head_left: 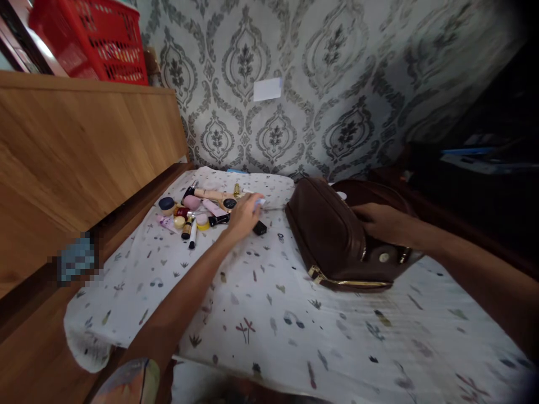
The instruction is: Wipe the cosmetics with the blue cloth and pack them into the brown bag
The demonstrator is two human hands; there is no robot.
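Note:
My left hand (245,216) is at the right edge of a group of cosmetics, its fingers closed on a small pale item (261,201) whose kind I cannot make out. Under and beside that hand lie a small black box (260,228) and a round black compact (229,203). My right hand (385,223) grips the edge of a dark brown zippered bag (326,235), its fingertips partly hidden by the bag. The bag leans to one side, with gold zips and a round gold stud. Something white (341,196) shows at its opening.
Among the cosmetics are a pink sponge (192,202), a dark-lidded jar (167,206) and a white tube with a black tip (192,234). They lie on a patterned white cloth (269,292). A wooden cabinet (92,146) with a red basket (113,42) stands left; a wallpapered wall is behind.

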